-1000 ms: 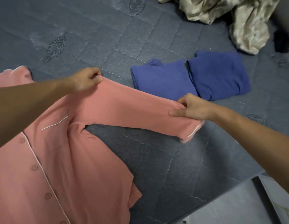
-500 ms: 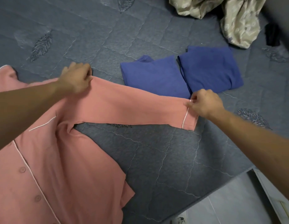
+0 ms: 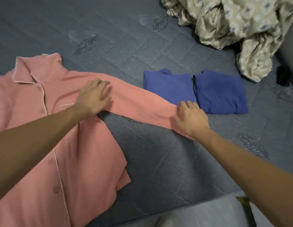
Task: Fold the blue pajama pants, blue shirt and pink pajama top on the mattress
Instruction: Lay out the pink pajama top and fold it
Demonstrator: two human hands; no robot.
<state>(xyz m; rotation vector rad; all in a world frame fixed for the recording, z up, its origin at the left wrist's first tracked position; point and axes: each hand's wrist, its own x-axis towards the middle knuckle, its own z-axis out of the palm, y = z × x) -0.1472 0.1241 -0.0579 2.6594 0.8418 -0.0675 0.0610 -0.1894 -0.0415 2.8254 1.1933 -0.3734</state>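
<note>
Head view: pink pajama top lies flat, button side up, on the grey quilted mattress, filling the left of frame w/ its collar at upper left. One sleeve stretches out to the right, across mid-frame. Left hand rests palm down on the sleeve near the shoulder, fingers spread and fairly straight, not gripping. Right hand lies flat on the sleeve's cuff end at center right, fingers extended, also released; fingertips reach just beside the lower edge of the blue clothes. Two folded blue pieces sit side by side, touching, right of center: left blue bundle and right blue bundle; can't tell which is the pants and which the shirt. Crumpled beige patterned blanket sits at upper right, apart from the blue pieces. Pale floor shows along the bottom edge, below the mattress edge.
</note>
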